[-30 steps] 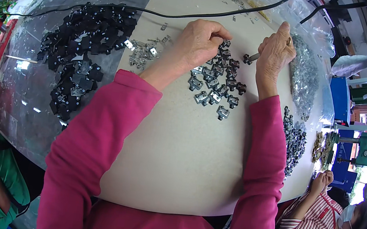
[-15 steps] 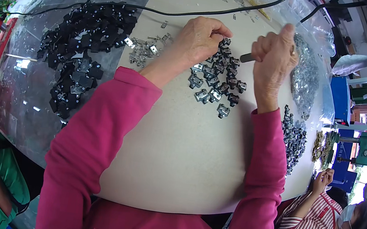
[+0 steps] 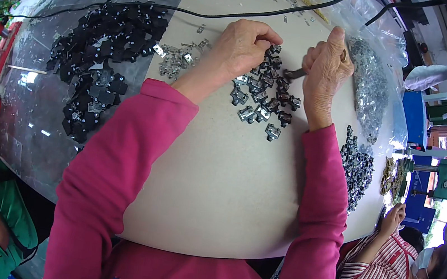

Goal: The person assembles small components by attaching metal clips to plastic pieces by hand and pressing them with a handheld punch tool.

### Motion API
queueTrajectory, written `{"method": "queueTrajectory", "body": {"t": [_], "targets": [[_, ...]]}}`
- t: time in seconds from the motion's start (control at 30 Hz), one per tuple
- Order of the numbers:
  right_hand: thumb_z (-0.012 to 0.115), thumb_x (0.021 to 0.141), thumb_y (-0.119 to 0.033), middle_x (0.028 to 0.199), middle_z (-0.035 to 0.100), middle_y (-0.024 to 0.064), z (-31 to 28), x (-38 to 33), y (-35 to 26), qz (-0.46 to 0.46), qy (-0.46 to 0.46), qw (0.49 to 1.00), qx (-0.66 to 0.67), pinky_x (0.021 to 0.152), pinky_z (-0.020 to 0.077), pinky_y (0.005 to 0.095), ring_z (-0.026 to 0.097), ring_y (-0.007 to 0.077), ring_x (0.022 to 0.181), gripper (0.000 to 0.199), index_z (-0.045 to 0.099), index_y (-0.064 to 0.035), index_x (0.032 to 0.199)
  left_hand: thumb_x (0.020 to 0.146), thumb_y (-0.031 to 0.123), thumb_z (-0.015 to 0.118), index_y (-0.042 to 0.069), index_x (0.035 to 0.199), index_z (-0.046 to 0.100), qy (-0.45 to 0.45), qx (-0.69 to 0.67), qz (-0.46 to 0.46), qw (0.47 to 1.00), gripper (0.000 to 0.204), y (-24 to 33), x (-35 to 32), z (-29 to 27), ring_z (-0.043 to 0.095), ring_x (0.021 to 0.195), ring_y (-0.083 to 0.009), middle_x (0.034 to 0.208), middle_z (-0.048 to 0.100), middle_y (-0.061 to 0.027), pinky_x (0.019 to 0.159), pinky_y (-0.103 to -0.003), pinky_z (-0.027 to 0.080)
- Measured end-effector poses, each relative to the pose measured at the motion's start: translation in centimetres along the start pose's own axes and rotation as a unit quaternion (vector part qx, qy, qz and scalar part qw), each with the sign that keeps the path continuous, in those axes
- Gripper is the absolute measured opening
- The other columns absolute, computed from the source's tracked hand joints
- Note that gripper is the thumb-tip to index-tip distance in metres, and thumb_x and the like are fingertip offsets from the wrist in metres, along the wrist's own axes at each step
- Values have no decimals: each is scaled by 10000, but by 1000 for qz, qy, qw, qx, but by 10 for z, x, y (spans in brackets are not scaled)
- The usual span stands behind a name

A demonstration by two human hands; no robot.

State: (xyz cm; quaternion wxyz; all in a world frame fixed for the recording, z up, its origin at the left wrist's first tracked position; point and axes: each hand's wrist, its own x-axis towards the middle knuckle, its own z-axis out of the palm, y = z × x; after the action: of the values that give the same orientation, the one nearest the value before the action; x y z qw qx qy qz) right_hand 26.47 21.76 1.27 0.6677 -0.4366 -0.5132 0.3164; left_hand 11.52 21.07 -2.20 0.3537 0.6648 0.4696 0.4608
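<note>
Hands near worktop's far edge: left hand [image 3: 241,46] pinches a small black part [image 3: 273,50], right hand [image 3: 327,63] fists a tool [image 3: 294,74]; best keep it steady.

Black parts pile [image 3: 104,61] lies left of the assembled pieces [image 3: 266,97] between both hands.

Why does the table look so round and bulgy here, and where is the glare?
Head view: the fisheye lens bends the tabletop edges toward a dark rim; glare shines on the clear plastic sheet at left under the black parts; the centre is sharp, with the left hand and right hand evenly lit and little shadow.
</note>
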Motion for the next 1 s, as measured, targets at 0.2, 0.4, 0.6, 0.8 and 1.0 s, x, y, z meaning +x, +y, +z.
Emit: {"method": "queueTrajectory", "body": {"t": [0.2,0.4,0.6,0.8,1.0], "targets": [[535,929,-389,470,324,-59,-49,16,3,-26,32,999,-34,362,217,227,306,40,400,475,343,-134,576,832,57,524,34,987,681,1,-5,12,1000,222,3,0,-1,539,646,-74,726,635,-35,639,-236,461],[540,925,-388,481,303,-43,-37,-2,-21,30,12,999,40,368,212,237,289,53,403,474,322,-142,583,826,63,523,37,981,684,2,7,-2,1000,225,4,1,-3,498,600,-63,665,596,-15,600,-234,446],[537,926,-390,501,286,-42,-4,-23,-27,51,4,997,56,379,210,231,273,55,417,471,294,-139,609,823,65,529,42,974,687,2,5,6,1000,220,0,2,1,546,647,-80,723,636,-39,638,-241,467],[519,926,-419,481,288,-32,3,-25,-20,31,-2,1000,-3,368,241,222,295,60,403,492,302,-130,594,824,67,535,46,972,687,-8,20,-2,1000,213,1,3,0,602,743,-106,824,674,-62,708,-252,489],[518,927,-418,474,295,-32,-7,-20,-11,30,11,999,-27,363,244,221,300,59,398,490,315,-128,587,827,65,534,45,971,687,-10,10,-6,1000,211,1,2,1,603,747,-104,827,673,-57,707,-253,490]]}}
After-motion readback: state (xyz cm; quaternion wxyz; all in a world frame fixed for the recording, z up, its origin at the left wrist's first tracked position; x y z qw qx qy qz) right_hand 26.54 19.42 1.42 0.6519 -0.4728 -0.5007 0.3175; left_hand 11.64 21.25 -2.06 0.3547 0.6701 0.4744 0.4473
